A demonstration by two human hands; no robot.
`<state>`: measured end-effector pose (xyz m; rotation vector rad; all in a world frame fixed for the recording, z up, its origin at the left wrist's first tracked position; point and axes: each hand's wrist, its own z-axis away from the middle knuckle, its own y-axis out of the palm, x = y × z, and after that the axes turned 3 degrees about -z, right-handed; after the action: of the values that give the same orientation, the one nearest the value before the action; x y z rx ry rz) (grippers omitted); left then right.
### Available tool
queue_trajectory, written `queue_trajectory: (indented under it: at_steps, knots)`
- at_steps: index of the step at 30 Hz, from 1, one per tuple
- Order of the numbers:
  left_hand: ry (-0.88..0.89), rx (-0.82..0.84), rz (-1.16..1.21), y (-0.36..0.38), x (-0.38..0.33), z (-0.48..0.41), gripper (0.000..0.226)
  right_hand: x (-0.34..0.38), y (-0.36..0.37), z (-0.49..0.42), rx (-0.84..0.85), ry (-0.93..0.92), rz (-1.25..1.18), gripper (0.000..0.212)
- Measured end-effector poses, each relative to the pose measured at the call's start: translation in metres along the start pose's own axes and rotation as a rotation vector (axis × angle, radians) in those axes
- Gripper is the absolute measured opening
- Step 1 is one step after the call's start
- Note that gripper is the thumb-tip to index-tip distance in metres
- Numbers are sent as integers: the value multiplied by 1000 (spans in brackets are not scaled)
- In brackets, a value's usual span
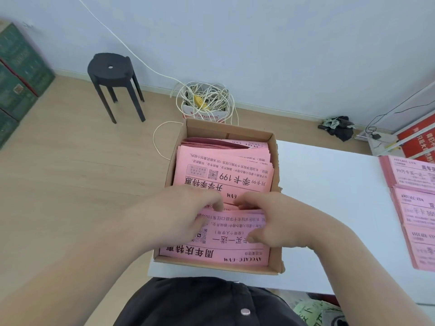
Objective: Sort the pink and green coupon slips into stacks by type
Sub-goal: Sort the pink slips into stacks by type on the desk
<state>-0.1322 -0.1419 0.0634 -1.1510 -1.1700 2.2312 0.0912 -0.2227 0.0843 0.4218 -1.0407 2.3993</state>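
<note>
An open cardboard box [275, 231] sits on the left end of a white table [329, 208], filled with pink coupon slips. A far pile of pink slips [226, 170] lies at the back of the box, and a near pile of pink slips [226, 250] lies at the front. My left hand [188, 208] and my right hand [261, 217] both reach into the box, fingers curled over the far edge of the near pile, thumbs on its top. Sorted pink stacks [414, 208] lie at the table's right edge. Green slips [313, 311] show at the bottom, under the table edge.
A black stool [113, 74] stands on the wooden floor to the left. A small box of tangled white cable [204, 102] sits behind the cardboard box by the wall. Green cartons [18, 74] are stacked far left. Red signs [421, 140] lean at the right.
</note>
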Motion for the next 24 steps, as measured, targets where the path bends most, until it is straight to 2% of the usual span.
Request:
queue_trajectory:
  at_steps: [3,5,8,11,15,18,22,24]
  knots:
    - [22,-49,-30,4,4,4,29,-6,-3,3,-64,-8,-68,70]
    - [80,-124,-21,0,6,10,37,-9,-4,6,-117,-35,-108,64]
    - [88,-127,12,-5,7,19,51,-11,-2,7,-141,-103,-125,50]
    - [123,-143,-63,-6,2,25,40,-14,1,7,-150,-146,-135,34]
    - [115,-105,-20,-2,-19,33,18,-16,1,17,-85,-204,-143,21]
    - [39,-38,4,-2,-40,37,16,-17,0,21,-23,-206,-152,21]
    - [-105,-1,-251,0,-68,18,39,-23,-2,15,-158,-211,-140,22]
    - [-160,35,-282,2,-74,6,35,-27,-2,16,-186,-213,-184,22]
